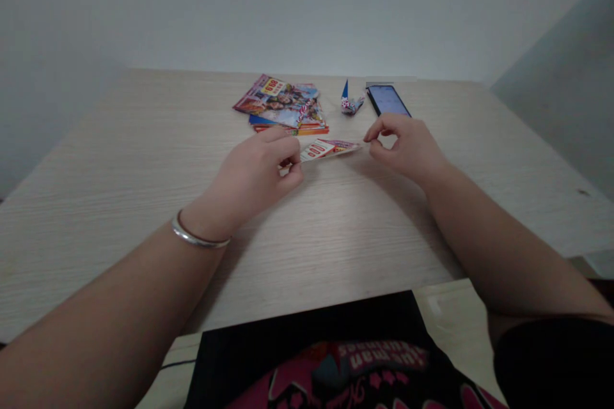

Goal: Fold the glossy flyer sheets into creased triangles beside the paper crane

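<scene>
A folded piece of printed paper (pixel 320 148), white with red figures and a patterned pink part, is held a little over the tabletop between my hands. My left hand (pixel 261 163) pinches its left end between thumb and curled fingers. At the pointed right end, the thumb and forefinger of my right hand (pixel 400 144) are drawn together at the tip; the exact contact there is hard to see. Just beyond lies a small folded paper figure (pixel 352 105) with an upright blue point.
Behind my left hand is a stack of colourful printed sheets (pixel 278 102). A dark-edged phone (pixel 387 101) with its screen lit lies beyond my right hand. The pale wood-grain table (pixel 144 140) meets a wall at the back.
</scene>
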### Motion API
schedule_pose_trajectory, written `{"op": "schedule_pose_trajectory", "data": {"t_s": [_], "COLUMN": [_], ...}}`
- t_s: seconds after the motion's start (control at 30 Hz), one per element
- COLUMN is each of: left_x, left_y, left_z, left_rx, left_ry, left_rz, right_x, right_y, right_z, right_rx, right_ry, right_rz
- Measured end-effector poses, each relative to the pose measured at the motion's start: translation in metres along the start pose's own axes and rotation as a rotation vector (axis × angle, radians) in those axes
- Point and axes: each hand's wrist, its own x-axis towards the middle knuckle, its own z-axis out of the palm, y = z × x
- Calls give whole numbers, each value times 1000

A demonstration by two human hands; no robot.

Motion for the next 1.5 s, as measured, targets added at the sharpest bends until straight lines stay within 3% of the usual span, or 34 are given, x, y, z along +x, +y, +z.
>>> {"op": "schedule_pose_trajectory", "data": {"t_s": [0.13, 0.27, 0.43, 0.67, 0.97, 1.5], "left_x": [0, 0, -2, -3, -4, 1], "left_y": [-2, -3, 1, 6, -2, -5], "left_z": [3, 7, 9, 10, 14, 7], "left_rx": [-70, -111, -150, -218, -393, -262], "left_ry": [21, 30, 11, -85, -113, -153], "left_rz": [-23, -10, -22, -103, -174, -185], "right_x": [-2, -5, -8, -12, -8, -3], "right_y": [-4, -24, -45, -55, -24, 12], "right_z": [2, 9, 20, 24, 19, 15], "right_rx": [130, 136, 100, 268, 384, 379], "right_ry": [37, -90, -162, -205, -199, -131], "right_rz": [-53, -195, -127, -4, 89, 119]}}
